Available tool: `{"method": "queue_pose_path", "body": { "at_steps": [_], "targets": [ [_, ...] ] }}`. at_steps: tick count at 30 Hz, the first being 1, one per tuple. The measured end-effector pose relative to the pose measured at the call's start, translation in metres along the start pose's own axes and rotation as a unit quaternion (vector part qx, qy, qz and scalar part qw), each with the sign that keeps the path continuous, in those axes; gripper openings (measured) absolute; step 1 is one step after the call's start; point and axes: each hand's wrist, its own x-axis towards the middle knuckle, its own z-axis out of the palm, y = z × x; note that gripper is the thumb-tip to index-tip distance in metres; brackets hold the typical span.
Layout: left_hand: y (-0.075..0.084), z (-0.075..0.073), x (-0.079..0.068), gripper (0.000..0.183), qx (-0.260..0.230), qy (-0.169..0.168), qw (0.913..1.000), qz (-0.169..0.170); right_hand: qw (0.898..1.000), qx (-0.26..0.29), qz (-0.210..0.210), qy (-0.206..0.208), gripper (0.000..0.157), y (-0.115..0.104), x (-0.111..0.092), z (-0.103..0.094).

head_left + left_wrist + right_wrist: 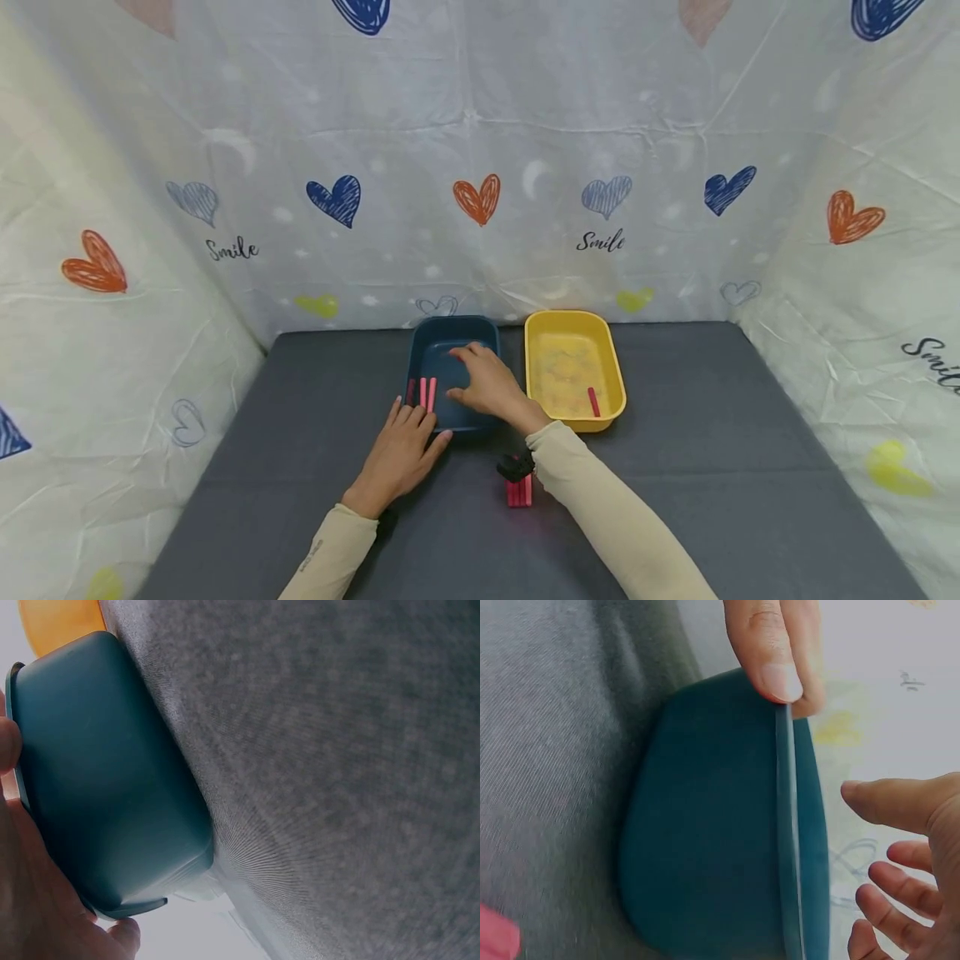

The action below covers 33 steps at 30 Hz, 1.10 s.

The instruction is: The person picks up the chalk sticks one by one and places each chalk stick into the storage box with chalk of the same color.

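My left hand (396, 454) holds the near left corner of a dark blue plastic tray (435, 354), its fingers over the rim and its thumb along the near edge. In the right wrist view, the left thumb (780, 671) sits right at that rim. Two pink sticks (432, 393) and a dark red stick (410, 390) lean inside the tray by the left fingers, their lower ends hidden. Over the tray's right half hovers my right hand (487, 387), thumb and fingers spread apart with nothing between them.
A yellow tray (531, 350) stands to the right of the blue one, with one red stick (593, 402) in it. On the grey tabletop (697, 400), several red and pink sticks (519, 493) lie side by side, partly under my right wrist. Printed cloth walls surround the table.
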Motion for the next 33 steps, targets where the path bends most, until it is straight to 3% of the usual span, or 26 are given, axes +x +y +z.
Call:
{"method": "queue_pose_path", "body": {
  "at_steps": [21,33],
  "targets": [
    [0.0,0.0,-0.001,0.033,-0.003,-0.002,1.0,-0.007,0.997,0.015,-0.022,0.066,0.063,0.013,-0.046,-0.034],
    [0.0,0.0,-0.002,0.033,-0.002,-0.002,1.0,-0.009,0.993,0.021,-0.013,0.113,0.059,0.032,-0.075,-0.037]
  ]
}}
